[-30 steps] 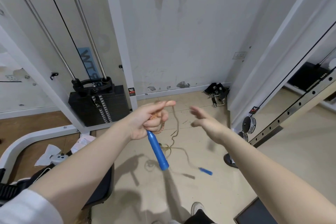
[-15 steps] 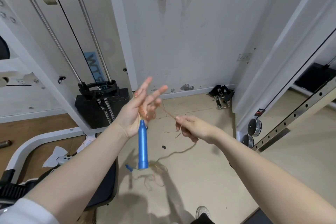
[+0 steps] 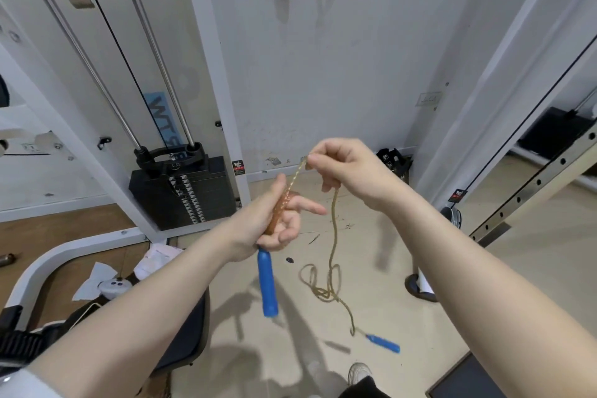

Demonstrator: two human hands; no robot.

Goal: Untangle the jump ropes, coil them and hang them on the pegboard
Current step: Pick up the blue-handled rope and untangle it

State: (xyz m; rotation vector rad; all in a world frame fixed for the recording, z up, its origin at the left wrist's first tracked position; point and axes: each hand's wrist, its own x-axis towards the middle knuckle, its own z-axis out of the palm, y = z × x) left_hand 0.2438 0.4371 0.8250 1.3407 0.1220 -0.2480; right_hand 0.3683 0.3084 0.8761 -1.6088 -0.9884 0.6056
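jump rope [image 3: 332, 236] wound round left hand [image 3: 274, 223]; right hand [image 3: 345, 168] pinches strand.

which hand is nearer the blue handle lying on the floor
Right. The right hand pinches the rope above and behind the floor handle; the left hand is further left, gripping the other handle.

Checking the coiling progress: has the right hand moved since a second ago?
Yes. The right hand, pinching the rope, has risen from the floor area to the wall's baseboard, closer to the left hand.
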